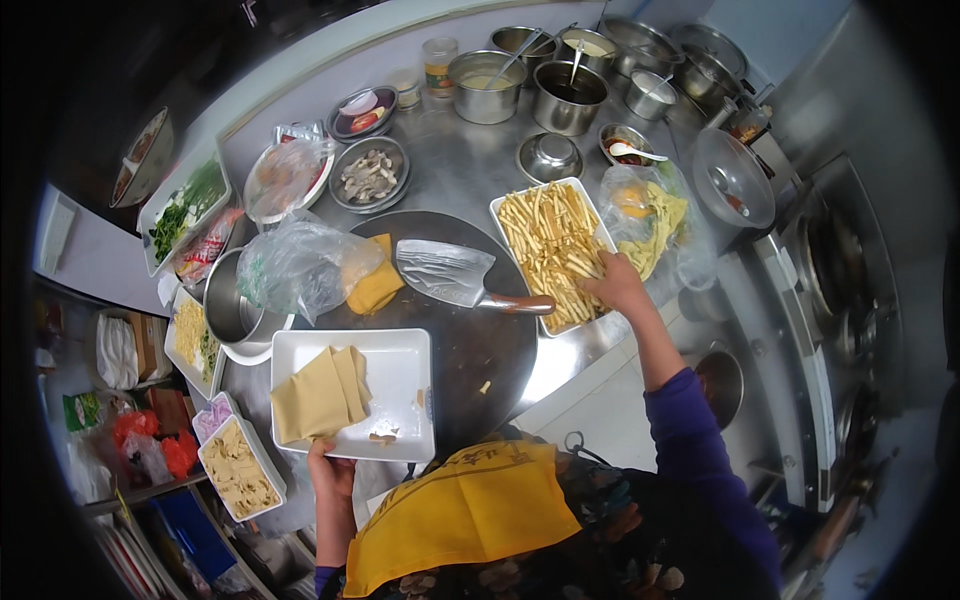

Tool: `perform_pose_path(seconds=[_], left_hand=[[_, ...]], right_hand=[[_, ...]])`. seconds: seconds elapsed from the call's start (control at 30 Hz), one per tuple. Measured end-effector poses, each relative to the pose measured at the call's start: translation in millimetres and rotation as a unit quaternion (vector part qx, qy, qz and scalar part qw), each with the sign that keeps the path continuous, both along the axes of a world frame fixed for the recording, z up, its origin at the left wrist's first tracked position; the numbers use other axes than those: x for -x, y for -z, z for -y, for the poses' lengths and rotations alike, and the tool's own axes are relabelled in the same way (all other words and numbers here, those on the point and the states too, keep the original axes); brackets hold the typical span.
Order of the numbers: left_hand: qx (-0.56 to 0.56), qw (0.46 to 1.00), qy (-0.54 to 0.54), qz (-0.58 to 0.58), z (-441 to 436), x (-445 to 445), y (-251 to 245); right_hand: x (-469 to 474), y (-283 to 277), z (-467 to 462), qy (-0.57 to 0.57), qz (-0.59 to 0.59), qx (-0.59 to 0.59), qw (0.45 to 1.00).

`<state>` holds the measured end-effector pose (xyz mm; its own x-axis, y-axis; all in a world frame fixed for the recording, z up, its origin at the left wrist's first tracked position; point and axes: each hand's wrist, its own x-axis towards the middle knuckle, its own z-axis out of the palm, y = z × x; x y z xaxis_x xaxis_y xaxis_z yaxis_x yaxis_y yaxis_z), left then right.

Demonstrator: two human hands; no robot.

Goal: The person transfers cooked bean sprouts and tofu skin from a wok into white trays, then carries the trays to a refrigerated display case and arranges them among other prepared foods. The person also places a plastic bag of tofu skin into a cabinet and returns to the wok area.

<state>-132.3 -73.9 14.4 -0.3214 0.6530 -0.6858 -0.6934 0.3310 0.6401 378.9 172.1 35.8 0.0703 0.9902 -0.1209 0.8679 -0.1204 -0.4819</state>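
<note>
My left hand [331,471] grips the near edge of a white rectangular tray [401,352], its fingers partly hidden beneath. Folded yellowish tofu sheets [319,397] lie in that tray with a few scraps. At the right, my right hand [619,282] reaches into a second white tray [496,206], its fingers closed around some of the pale yellow cut strips [551,240] heaped there. Between the trays, a cleaver [446,271] with a wooden handle rests flat on the round dark chopping board [480,360]. Beside the blade are folded orange-yellow sheets [377,285], partly under a clear plastic bag [307,262].
Steel pots [487,105] with ladles line the back of the steel counter [450,161]. A bowl of mushrooms [369,176] stands back left. Several white containers, one with cut tofu pieces [238,472], line the left edge. A stove [825,255] is at the right.
</note>
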Motion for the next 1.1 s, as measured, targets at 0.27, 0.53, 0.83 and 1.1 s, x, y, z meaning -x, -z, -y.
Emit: perform_pose_path(seconds=[0.27, 0.53, 0.83, 1.1], left_hand=[[0.015, 0.997, -0.074, -0.026, -8, -15, -15], [0.015, 0.996, -0.083, -0.035, -9, -12, -11], [-0.003, 0.999, -0.044, -0.026, -4, -1, -7], [-0.021, 0.998, -0.059, -0.018, -6, -2, -7]], right_hand=[[5, 4, 20, 0.022, -0.079, -0.08, 0.993], [12, 1, 25, -0.001, -0.034, -0.147, 0.989], [-16, 18, -2, 0.022, -0.065, -0.076, 0.995], [-36, 26, -13, 0.033, -0.035, -0.036, 0.998]])
